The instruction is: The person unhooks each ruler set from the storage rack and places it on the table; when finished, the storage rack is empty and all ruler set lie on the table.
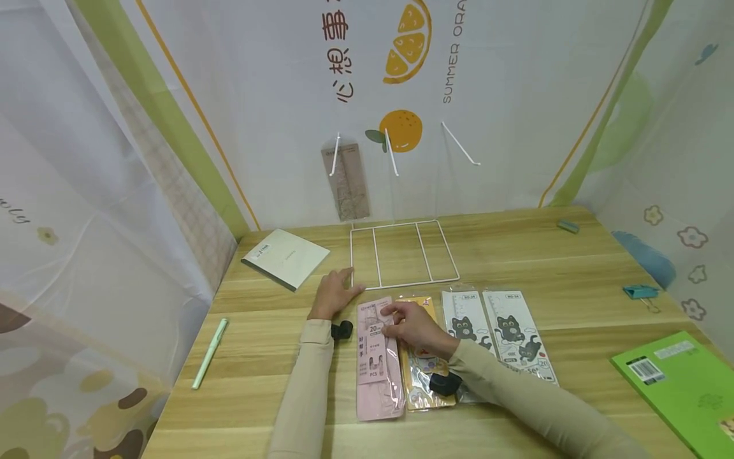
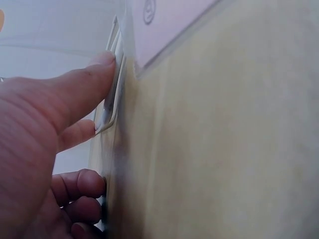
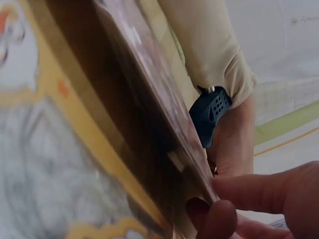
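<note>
My right hand (image 1: 421, 328) pinches the upper right edge of a pink ruler-set packet (image 1: 373, 389). In the right wrist view, the edge of that packet (image 3: 164, 84) stands tilted up between thumb and fingers. Beside it lies a yellow packet (image 1: 415, 398), partly covered by the right hand. My left hand (image 1: 332, 294) holds the front left corner of a white wire rack (image 1: 406, 285). The left wrist view shows the thumb on the rack's wire (image 2: 119, 74) and a finger at its corner. A similar pink packet (image 1: 346, 185) hangs from the rack's left hook (image 1: 335, 156).
Two cat-print ruler packets (image 1: 518, 331) lie right of the yellow one. A notebook (image 1: 292, 255) and green pen (image 1: 209, 354) lie left. A green book (image 1: 682, 389), a teal binder clip (image 1: 641, 292) and a small green block (image 1: 568, 226) lie right. More hooks (image 1: 460, 144) stick out above.
</note>
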`<state>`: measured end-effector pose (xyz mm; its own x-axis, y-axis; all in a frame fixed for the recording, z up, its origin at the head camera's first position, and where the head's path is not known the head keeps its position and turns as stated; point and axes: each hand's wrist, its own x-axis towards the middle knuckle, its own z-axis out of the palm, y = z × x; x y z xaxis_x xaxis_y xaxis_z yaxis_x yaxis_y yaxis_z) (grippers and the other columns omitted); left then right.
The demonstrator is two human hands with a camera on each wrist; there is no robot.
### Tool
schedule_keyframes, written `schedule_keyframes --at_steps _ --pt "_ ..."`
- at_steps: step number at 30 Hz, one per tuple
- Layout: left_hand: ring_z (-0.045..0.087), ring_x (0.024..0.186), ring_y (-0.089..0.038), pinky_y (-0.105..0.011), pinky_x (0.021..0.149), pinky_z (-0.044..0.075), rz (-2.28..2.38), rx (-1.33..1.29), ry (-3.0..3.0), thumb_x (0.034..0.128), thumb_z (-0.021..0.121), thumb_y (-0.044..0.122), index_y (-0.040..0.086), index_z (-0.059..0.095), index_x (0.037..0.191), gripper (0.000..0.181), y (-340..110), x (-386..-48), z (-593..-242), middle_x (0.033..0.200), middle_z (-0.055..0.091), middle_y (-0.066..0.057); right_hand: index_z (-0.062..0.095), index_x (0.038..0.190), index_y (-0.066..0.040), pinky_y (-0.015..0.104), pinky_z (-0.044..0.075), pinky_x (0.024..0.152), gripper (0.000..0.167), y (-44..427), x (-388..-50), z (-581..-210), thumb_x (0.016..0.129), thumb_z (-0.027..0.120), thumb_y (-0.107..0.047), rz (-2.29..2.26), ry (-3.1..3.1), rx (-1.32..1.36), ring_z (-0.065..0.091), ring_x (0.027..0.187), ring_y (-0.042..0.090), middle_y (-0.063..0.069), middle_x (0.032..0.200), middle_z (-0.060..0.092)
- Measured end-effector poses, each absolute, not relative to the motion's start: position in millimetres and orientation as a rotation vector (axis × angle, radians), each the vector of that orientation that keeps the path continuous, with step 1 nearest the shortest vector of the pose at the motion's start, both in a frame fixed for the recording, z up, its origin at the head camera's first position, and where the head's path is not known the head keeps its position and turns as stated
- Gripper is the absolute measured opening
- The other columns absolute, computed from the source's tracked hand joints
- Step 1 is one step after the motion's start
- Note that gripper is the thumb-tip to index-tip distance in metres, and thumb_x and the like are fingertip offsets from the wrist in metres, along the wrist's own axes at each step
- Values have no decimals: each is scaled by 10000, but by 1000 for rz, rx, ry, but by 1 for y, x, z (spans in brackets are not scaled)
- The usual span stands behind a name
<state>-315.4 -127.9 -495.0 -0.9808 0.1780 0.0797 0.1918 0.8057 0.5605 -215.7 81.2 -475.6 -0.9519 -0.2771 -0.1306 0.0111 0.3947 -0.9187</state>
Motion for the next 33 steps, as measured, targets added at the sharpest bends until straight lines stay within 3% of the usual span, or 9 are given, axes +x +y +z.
schedule_keyframes --at_steps 21,27,33 --pt "565 1198 -488 -564 1029 462 -916 -308 -2958 892 759 376 62 579 1409 631 -129 -317 -496 1282 590 -325 718 1174 -86 233 374 472 346 96 -229 -475 854 783 -199 -1241 2729 -347 501 569 107 -25 737 599" --pt "576 1174 -486 -562 1013 473 -905 -328 -2957 898 753 369 45 580 1403 624 -129 -317 -496 1262 596 -332 713 1208 -62 224 308 438 374 123 -249 -467 897 757 -264 -1112 3052 -364 442 517 96 -19 712 616" --pt "572 1175 -479 -562 1017 470 -904 -322 -2967 902 748 373 55 573 1413 626 -129 -317 -496 1260 591 -327 703 1223 -29 263 340 459 383 167 -273 -457 906 746 -241 -1059 3211 -285 468 544 130 43 739 645"
